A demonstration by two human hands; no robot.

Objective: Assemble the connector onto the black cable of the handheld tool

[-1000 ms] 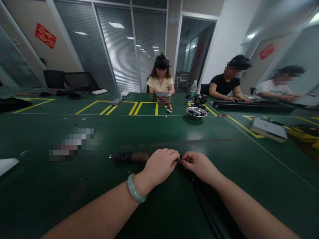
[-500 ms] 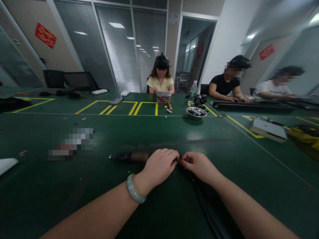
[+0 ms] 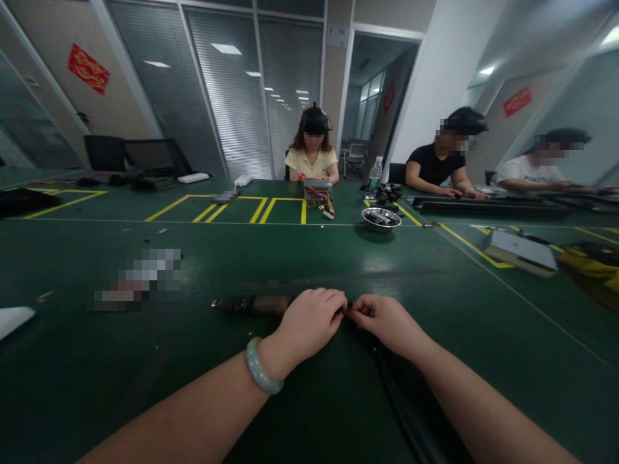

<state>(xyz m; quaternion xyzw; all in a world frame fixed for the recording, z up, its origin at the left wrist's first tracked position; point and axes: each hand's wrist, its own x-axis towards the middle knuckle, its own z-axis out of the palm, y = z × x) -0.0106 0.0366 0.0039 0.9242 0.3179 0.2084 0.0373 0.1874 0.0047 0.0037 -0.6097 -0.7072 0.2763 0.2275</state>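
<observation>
Cylindrical tool (image 3: 251,305), black at the front and brown along the body, lies on its side on the green table (image 3: 251,258), directly ahead of the wearer.

Head view: I read its metal tip pointing left; its right end is hidden under the left hand (image 3: 314,323). That hand is closed over the body from above. A pale green bangle (image 3: 264,366) encircles the left wrist. The right hand (image 3: 389,327) is narrowed to a pinch on a small dark part (image 3: 349,309) just beside the left fingertips; I cannot identify the part at this size. A black cable (image 3: 399,406) runs from beneath the right hand toward the lower edge.

Farther across the table I locate a metal bowl (image 3: 381,228) holding dark items, a bottle (image 3: 374,179) behind it, and a grey box (image 3: 318,185) with coloured wires (image 3: 319,198). Three co-workers sit along the far side: yellow top (image 3: 311,162), black top (image 3: 435,162), white top (image 3: 529,172).
</observation>
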